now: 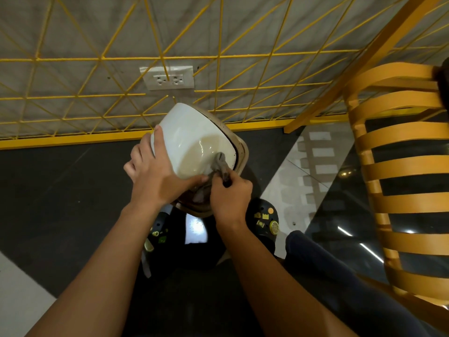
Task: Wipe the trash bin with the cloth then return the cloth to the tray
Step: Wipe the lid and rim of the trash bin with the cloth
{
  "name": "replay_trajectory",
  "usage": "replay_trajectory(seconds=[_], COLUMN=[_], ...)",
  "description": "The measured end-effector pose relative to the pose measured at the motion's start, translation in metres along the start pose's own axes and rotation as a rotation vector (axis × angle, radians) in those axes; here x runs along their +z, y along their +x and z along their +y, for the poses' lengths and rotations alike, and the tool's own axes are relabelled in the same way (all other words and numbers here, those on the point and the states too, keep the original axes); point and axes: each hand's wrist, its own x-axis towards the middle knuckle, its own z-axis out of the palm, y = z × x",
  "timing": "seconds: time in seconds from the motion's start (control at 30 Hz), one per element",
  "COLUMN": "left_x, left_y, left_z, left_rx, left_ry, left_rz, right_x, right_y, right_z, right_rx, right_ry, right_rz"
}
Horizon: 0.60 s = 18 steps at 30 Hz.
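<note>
While left hand (155, 173) tilts white trash bin (192, 139), fingers clamped on wall to steady it, right hand (230, 195) fisted round cloth (220, 166), rubbing rim; tray unseen

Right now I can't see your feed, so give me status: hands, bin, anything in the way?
Left hand gripping trash bin, tilted. Right hand shut on cloth, at the bin's rim. Tray not in view. Nothing blocking.
</note>
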Motion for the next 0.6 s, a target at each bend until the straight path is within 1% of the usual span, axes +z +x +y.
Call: replay_trajectory(seconds=[0.1, 0.23, 0.3, 0.33, 0.4, 0.43, 0.53, 0.6], left_x=[-0.001, -0.003, -0.005, -0.006, -0.006, -0.006, -0.005, -0.004], left_y=[-0.001, 0.000, 0.001, 0.002, 0.002, 0.002, 0.002, 0.002], left_z=[0.002, 0.003, 0.003, 0.002, 0.002, 0.002, 0.002, 0.001], left_rx=[-0.001, 0.017, 0.023, 0.020, 0.016, 0.017, 0.013, 0.009], left_ry=[0.028, 0.050, 0.054, 0.057, 0.058, 0.057, 0.050, 0.045], left_rz=[-0.005, -0.016, -0.021, -0.021, -0.028, -0.031, -0.033, -0.033], right_x=[-0.014, -0.037, -0.041, -0.041, -0.040, -0.037, -0.025, -0.014], right_y=[0.005, 0.012, 0.013, 0.013, 0.013, 0.013, 0.013, 0.004], right_z=[0.003, 0.013, 0.015, 0.016, 0.015, 0.014, 0.007, 0.005], right_rx=[0.121, 0.249, 0.277, 0.276, 0.223, 0.156, -0.112, -0.189], right_ry=[0.136, 0.229, 0.294, 0.287, 0.215, 0.148, -0.168, -0.299], right_rz=[0.126, 0.295, 0.303, 0.288, 0.243, 0.214, 0.077, -0.028])
